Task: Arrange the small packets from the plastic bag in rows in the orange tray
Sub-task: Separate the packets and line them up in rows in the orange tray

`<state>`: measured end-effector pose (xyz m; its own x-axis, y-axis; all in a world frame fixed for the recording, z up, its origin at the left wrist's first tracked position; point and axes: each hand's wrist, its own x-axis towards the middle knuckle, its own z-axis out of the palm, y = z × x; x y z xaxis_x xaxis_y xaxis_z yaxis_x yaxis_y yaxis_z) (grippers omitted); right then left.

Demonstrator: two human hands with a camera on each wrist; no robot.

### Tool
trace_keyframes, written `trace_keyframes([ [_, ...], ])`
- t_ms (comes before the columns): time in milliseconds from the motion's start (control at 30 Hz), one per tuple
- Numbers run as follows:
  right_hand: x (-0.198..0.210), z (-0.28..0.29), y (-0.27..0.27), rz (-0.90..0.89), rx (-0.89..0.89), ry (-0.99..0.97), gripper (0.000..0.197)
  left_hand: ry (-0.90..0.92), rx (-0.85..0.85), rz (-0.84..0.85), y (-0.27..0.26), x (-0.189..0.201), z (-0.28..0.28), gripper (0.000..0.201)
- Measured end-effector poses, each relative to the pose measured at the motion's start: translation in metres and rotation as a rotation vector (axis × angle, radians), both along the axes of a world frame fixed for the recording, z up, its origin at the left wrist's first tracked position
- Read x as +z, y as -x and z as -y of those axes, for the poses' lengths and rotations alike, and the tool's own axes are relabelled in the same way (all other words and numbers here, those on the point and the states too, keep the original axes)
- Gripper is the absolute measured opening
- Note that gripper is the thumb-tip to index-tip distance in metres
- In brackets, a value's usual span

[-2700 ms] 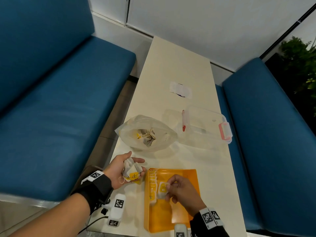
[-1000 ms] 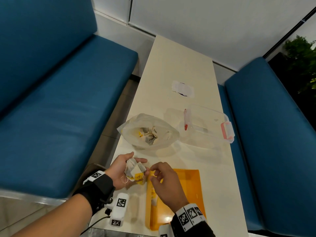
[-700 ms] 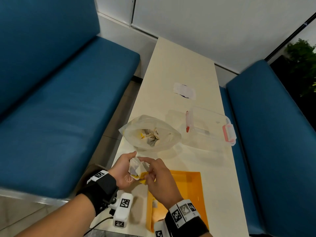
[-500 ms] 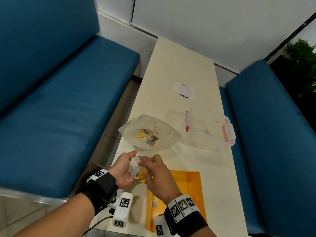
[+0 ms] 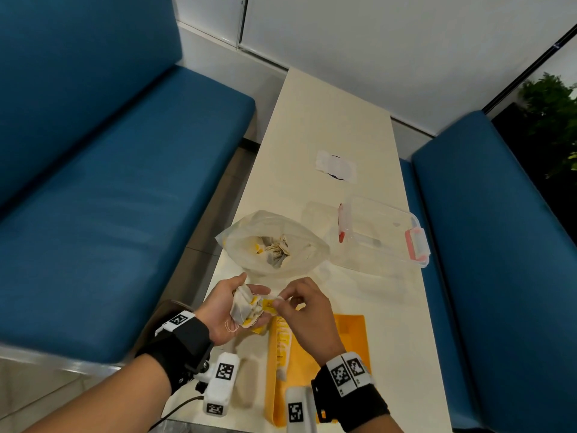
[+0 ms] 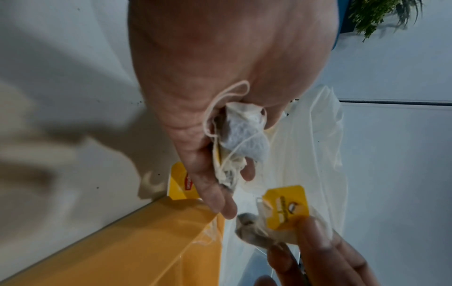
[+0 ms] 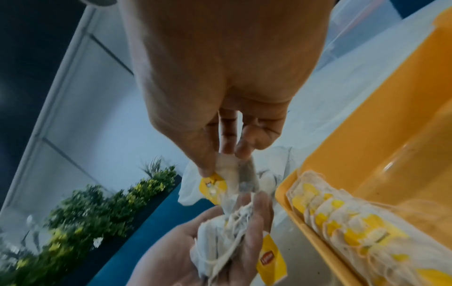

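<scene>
Left hand (image 5: 229,307) cups a bunch of packets (image 5: 246,307) as stock; right hand (image 5: 301,303) pinches one packet (image 6: 281,212) free for the tray (image 5: 352,335).

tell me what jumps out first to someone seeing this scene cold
The two hands meeting at the table's near edge: the left hand cups a bunch of tea bags while the right hand pinches one tea bag free by its yellow tag. Just under them, the orange tray holds one row of tea bags along its left wall.
</scene>
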<state>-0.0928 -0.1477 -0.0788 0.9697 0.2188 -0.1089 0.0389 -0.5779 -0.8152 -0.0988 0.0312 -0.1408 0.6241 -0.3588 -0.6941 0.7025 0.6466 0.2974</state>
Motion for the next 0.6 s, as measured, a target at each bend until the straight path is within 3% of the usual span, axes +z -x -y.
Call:
trace_keyframes([
  [167, -0.002, 0.008, -0.005, -0.174, -0.135, -0.145, 0.010, 0.064, -0.018, 0.026, 0.002, 0.004, 0.001, 0.050],
  [333, 0.000, 0.009, -0.005, -0.285, -0.228, -0.301, 0.012, 0.032, -0.092, 0.171, 0.005, 0.013, 0.004, 0.040],
  [467, -0.003, 0.006, -0.003, -0.314, -0.250, -0.321, 0.013, -0.089, -0.180, 0.285, 0.007, 0.014, 0.004, 0.042],
  [600, -0.005, 0.005, -0.003, -0.337, -0.254, -0.293, 0.013, -0.208, -0.205, 0.337, 0.007, 0.019, 0.005, 0.019],
])
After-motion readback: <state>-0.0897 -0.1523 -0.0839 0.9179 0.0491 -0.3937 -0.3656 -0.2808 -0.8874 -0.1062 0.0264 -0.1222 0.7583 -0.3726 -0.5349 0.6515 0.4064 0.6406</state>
